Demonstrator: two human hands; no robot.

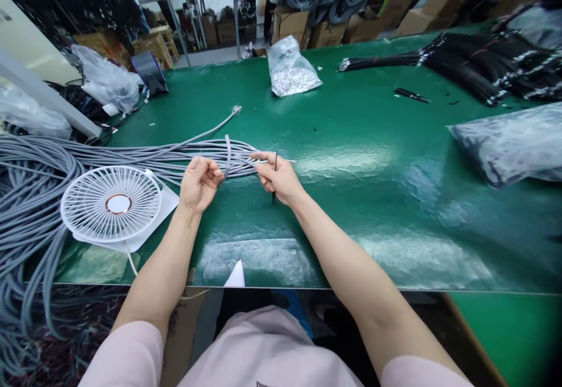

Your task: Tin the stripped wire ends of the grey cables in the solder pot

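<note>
My left hand is closed with its fingers curled. At its fingertips a grey cable bends up, slightly blurred. Close by on the right, my right hand grips a thin dark pointed tool, which sticks out above and below the fingers. Its thumb and index finger are at the ends of the cables, where thin pale wires show; whether they pinch one is hard to tell. Under and behind both hands runs a bundle of grey cables lying on the green table.
A white fan lies by my left forearm, beside heaped grey cable. Farther back stands a clear bag of small silvery parts. Black cable bundles, a black pen-like tool and a plastic-wrapped pack lie to the right.
</note>
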